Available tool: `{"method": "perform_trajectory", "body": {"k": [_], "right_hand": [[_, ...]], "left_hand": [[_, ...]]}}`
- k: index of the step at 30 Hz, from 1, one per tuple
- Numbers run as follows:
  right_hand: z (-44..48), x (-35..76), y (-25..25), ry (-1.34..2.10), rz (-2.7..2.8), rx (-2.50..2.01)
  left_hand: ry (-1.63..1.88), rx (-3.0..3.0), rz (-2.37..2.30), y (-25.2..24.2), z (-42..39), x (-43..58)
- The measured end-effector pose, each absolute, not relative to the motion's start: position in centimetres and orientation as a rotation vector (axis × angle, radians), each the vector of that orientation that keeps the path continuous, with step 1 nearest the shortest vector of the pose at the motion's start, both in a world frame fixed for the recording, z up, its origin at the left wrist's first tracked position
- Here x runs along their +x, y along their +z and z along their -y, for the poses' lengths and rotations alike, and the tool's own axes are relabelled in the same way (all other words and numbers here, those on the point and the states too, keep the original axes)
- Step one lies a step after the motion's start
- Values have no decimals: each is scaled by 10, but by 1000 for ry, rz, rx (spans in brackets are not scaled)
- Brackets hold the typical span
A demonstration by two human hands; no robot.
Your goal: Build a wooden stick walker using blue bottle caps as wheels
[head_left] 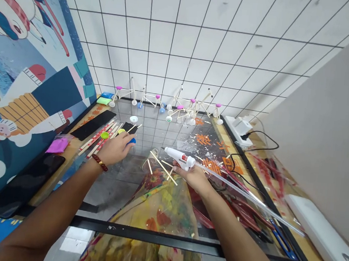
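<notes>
Left hand [115,148] pinches blue piece [132,140], likely a cap; right hand [193,177] grips glue gun [178,157]; stick models [157,97] line tabletop's [114,188] far edge.

In our left hand [117,147], we pinch a small blue plastic cap [132,141]. In our right hand [192,175], we hold a white plastic glue gun [178,158] fitted with a long, clear glue stick [242,194], nozzle [163,148] directed leftward.
</notes>
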State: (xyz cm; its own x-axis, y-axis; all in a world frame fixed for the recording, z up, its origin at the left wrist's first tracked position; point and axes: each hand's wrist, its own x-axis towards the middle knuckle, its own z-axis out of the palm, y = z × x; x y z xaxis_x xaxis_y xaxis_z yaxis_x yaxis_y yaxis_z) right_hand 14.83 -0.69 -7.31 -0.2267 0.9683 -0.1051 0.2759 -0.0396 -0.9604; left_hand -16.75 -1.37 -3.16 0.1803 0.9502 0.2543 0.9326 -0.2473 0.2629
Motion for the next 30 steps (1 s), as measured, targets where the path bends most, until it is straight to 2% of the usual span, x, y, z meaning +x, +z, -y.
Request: {"method": "perform_trajectory", "body": {"k": [4, 10, 12, 16, 20, 23, 25, 30], "right_hand": [[7, 147, -73, 1313, 1536, -1330], [7, 147, -72, 1326, 1531, -1303], [7, 147, -72, 1331, 1527, -1300], [6, 147, -74, 1353, 1507, -1299], [5, 147, -75, 1330, 1528, -1309], [5, 147, -74, 1316, 1558, -1307], [5, 147, -72, 1321, 1565, -1296], [7, 146, -70, 1328, 1558, -1281]], "left_hand": [[1019, 2085, -1890, -24, 10, -170], [1390, 1514, -2136, -19, 0, -201], [1343, 1537, -2242, -20, -2, -212], [964, 1749, -2452, -23, -2, -220], [581, 1805, -2505, -26, 2, -216], [451, 1811, -2504, -27, 2, -216], [553, 1810, -2524, -28, 1, -218], [1144, 1658, -2403, -28, -4, -211]]}}
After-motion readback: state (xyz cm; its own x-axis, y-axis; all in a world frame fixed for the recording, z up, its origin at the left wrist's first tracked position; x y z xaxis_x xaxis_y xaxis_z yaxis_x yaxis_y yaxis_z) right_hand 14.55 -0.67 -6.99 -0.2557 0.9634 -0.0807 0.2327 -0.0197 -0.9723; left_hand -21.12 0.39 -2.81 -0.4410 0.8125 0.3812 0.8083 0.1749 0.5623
